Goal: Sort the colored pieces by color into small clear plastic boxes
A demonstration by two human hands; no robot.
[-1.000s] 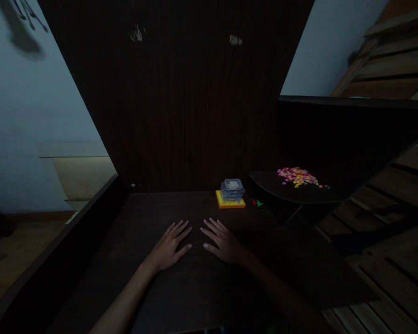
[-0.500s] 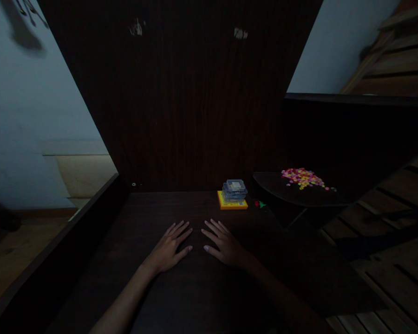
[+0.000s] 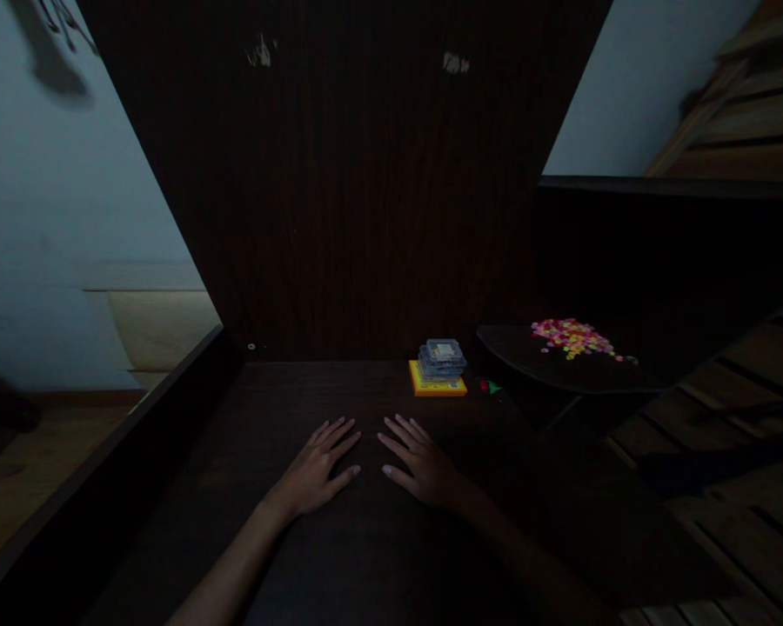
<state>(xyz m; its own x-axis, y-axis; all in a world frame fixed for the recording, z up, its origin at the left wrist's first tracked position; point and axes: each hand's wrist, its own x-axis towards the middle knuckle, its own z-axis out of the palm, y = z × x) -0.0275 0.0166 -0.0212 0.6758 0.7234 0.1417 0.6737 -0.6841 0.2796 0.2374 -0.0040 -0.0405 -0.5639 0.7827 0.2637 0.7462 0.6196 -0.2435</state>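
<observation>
My left hand [image 3: 317, 468] lies flat on the dark wooden desk top [image 3: 339, 556], fingers spread and nothing in it. Opposite it, my right hand [image 3: 423, 465] rests palm down too, fingers apart and holding nothing. A narrow strip of desk separates the two thumbs. Beyond my right hand, against the back panel, a stack of clear plastic boxes [image 3: 442, 358] sits on a flat yellow-orange box [image 3: 438, 389]. What the clear boxes contain is too dim to make out. A small red and green item [image 3: 489, 387], perhaps an artificial flower, lies to the right of the stack.
A rounded shelf [image 3: 515, 358] on the right bears a pile of small pink, red and yellow pieces [image 3: 572, 337]. A tall dark panel [image 3: 378, 191] stands behind the desk. A raised side board [image 3: 117, 452] borders the left. Wooden slats [image 3: 750, 522] show at lower right.
The view has shifted slightly, so everything sits a little lower and farther right. Both hands stay in place on the desk.
</observation>
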